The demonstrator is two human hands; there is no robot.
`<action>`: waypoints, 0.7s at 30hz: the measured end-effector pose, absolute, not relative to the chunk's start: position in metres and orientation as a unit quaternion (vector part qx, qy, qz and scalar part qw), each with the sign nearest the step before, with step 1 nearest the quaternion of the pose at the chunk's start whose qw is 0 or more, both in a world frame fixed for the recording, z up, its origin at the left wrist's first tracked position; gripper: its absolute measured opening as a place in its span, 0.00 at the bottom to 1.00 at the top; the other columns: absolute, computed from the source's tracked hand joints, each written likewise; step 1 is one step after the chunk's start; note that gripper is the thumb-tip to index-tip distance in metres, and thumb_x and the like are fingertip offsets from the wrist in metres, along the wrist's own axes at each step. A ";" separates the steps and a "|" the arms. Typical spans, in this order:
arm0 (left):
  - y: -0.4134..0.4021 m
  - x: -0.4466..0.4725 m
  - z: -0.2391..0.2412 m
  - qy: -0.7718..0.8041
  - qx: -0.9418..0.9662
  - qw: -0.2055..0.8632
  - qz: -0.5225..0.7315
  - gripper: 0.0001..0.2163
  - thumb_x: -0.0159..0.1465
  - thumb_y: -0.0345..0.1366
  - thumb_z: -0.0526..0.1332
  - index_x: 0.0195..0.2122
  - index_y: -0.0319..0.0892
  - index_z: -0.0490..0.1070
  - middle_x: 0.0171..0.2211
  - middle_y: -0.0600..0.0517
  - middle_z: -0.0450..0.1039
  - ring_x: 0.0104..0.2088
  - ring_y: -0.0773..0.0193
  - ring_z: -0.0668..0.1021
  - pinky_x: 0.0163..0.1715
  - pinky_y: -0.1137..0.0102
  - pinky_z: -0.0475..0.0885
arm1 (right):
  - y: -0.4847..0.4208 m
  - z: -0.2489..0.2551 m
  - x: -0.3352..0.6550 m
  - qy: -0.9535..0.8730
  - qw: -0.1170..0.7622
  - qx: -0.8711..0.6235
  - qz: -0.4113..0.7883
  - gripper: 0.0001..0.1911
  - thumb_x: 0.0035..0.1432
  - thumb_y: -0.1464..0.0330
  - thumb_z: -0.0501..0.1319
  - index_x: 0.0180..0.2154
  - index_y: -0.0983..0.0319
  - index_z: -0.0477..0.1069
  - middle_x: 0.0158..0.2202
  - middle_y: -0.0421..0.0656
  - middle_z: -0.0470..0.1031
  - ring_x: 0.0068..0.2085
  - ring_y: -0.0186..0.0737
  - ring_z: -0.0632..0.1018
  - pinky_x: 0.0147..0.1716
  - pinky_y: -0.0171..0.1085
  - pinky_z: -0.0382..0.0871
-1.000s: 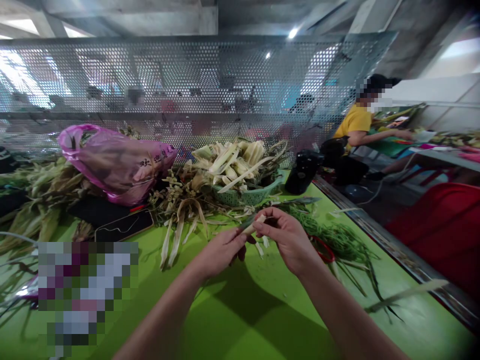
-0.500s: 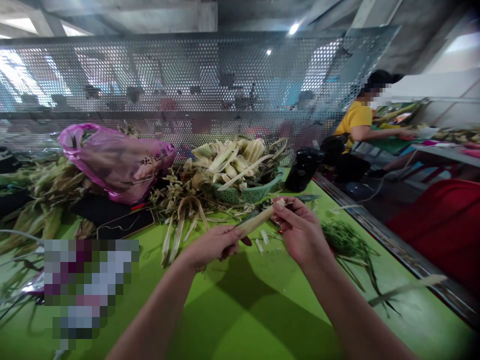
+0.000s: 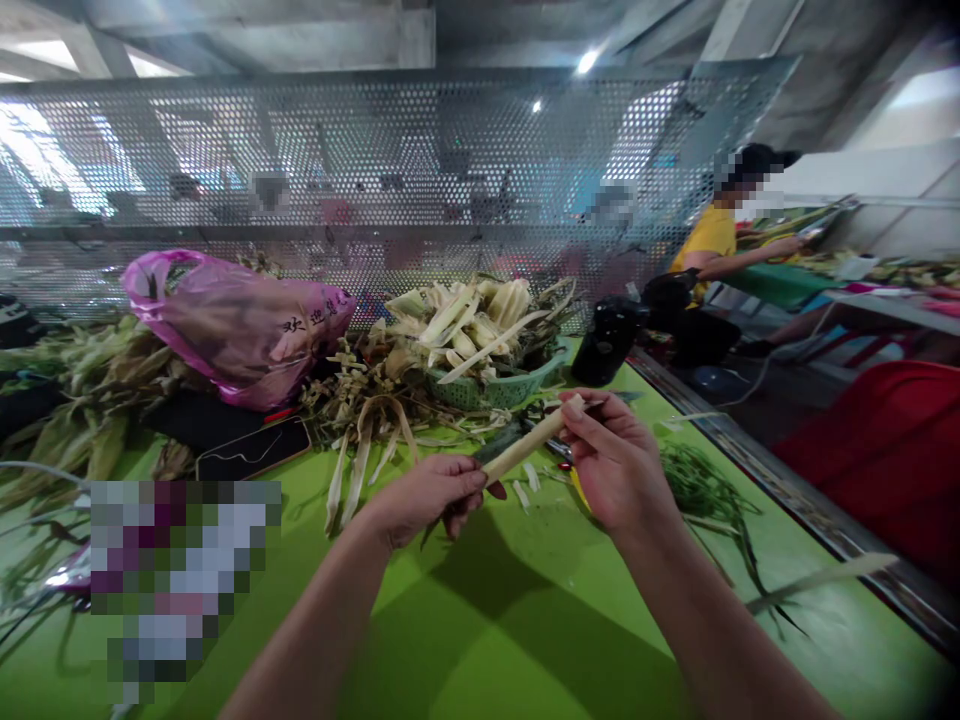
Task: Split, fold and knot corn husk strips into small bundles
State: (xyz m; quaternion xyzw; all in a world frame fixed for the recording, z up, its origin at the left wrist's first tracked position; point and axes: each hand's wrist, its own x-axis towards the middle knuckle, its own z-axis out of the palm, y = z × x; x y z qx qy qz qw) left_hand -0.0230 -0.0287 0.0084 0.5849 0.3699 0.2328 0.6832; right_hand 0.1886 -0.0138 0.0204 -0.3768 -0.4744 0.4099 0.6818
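Note:
A pale, flattened length of what looks like corn husk (image 3: 529,447) slants up to the right between my two hands above the green table. My left hand (image 3: 439,493) is closed around its lower end, thumb on top. Its upper end is pinched between thumb and fingers of my right hand (image 3: 616,462). Something dark green lies behind the strip, partly hidden. White scraps (image 3: 521,492) rest on the table under it. Beside the right hand, a yellow object (image 3: 579,490) shows only in part.
A green basket (image 3: 517,388) heaped with husks stands behind my hands. To its left are dried leaves (image 3: 360,385), a pink plastic bag (image 3: 217,325) and a phone (image 3: 253,447). A black bottle (image 3: 606,345) and green strands (image 3: 709,487) lie rightward. A person in yellow (image 3: 709,235) sits beyond.
My right hand has shifted slightly right, and more of the husk strip shows between the hands. The yellow object has come into sight. The person in yellow has raised an arm.

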 end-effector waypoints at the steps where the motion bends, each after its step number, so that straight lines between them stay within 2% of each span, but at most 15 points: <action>1: -0.028 -0.023 0.008 0.385 0.600 0.661 0.232 0.19 0.61 0.50 0.56 0.38 0.37 0.72 0.23 0.57 0.58 0.19 0.74 0.59 0.20 0.75 0.55 | -0.014 0.021 0.189 -0.474 0.684 -0.373 0.410 0.08 0.51 0.66 0.67 0.35 0.55 0.73 0.34 0.40 0.69 0.29 0.34 0.69 0.28 0.35 0.66; 3: -0.028 -0.021 0.007 0.415 0.638 0.599 0.248 0.19 0.63 0.50 0.53 0.38 0.39 0.75 0.24 0.56 0.59 0.21 0.72 0.59 0.21 0.74 0.54 | -0.015 0.022 0.189 -0.472 0.689 -0.375 0.402 0.08 0.51 0.66 0.67 0.35 0.55 0.73 0.34 0.40 0.69 0.29 0.34 0.69 0.29 0.35 0.66; 7: -0.030 -0.019 0.011 0.451 0.682 0.486 0.309 0.22 0.65 0.51 0.47 0.34 0.40 0.75 0.27 0.52 0.64 0.28 0.66 0.65 0.27 0.72 0.58 | -0.014 0.024 0.192 -0.462 0.695 -0.400 0.378 0.09 0.50 0.64 0.67 0.35 0.56 0.73 0.33 0.40 0.69 0.28 0.34 0.69 0.28 0.36 0.67; 14: -0.030 -0.024 0.017 0.428 0.760 0.411 0.263 0.18 0.66 0.47 0.48 0.37 0.43 0.73 0.35 0.49 0.72 0.35 0.61 0.71 0.36 0.69 0.62 | -0.010 0.025 0.196 -0.436 0.714 -0.390 0.384 0.08 0.48 0.66 0.68 0.33 0.57 0.73 0.33 0.39 0.69 0.28 0.32 0.69 0.28 0.35 0.67; 18: -0.029 -0.025 0.017 0.446 0.751 0.402 0.275 0.18 0.66 0.46 0.49 0.29 0.42 0.71 0.30 0.50 0.70 0.32 0.62 0.70 0.33 0.70 0.61 | -0.009 0.027 0.198 -0.429 0.712 -0.403 0.383 0.09 0.47 0.64 0.68 0.33 0.57 0.73 0.33 0.39 0.71 0.28 0.33 0.70 0.28 0.35 0.68; 21: -0.029 -0.026 0.019 0.439 0.709 0.436 0.337 0.18 0.65 0.47 0.51 0.25 0.41 0.68 0.24 0.53 0.65 0.27 0.66 0.66 0.27 0.73 0.58 | -0.007 0.029 0.206 -0.459 0.686 -0.411 0.387 0.13 0.51 0.61 0.66 0.39 0.56 0.73 0.36 0.40 0.73 0.30 0.34 0.73 0.30 0.36 0.69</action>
